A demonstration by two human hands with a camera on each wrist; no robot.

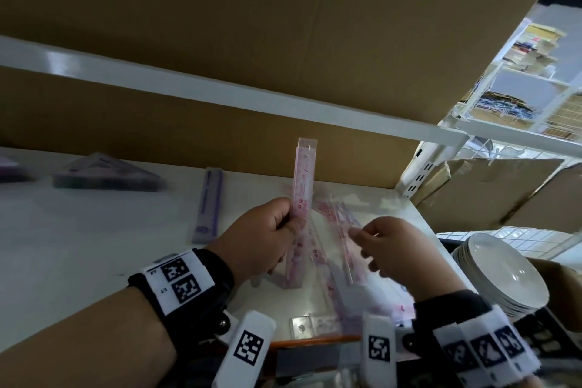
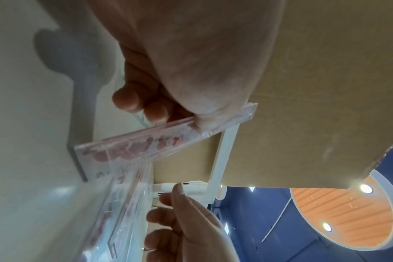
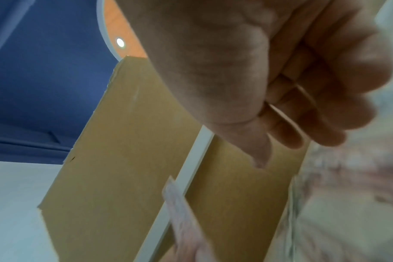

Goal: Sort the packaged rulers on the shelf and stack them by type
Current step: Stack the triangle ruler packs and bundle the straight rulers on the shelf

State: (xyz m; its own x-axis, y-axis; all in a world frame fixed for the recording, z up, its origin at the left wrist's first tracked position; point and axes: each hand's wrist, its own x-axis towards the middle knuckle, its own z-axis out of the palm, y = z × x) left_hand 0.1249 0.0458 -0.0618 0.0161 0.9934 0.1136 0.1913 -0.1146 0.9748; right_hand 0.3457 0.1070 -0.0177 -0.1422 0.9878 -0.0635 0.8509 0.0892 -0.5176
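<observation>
Rulers in clear sleeves, printed pink, fill both sides of the work here. The left hand [image 1: 267, 238] grips one pink ruler [image 1: 303, 186] upright, thumb and fingers curled round its lower half, so the hang-tab end stands above the knuckles. Just right of that hand, a loose pile [image 1: 340, 249] of the same pink packs lies fanned on the shelf [image 1: 78, 246]. The right hand [image 1: 400, 249] hovers over the pile with fingers bent toward it; blur hides whether it pinches a pack or only reaches, so I cannot tell. Beyond the left hand lies a purple ruler [image 1: 209, 205] flat on the shelf, apart from the pink ones.

These packs look light, thin and fairly stiff, yet the glossy film is probably slippery, and a fanned pile would likely slide when nudged. A pinch across the width near the middle should hold best; gripping by the tab end risks letting the pack swing or the sleeve crumple. Squaring several together between both palms before lifting would keep them from skating off one another.
</observation>
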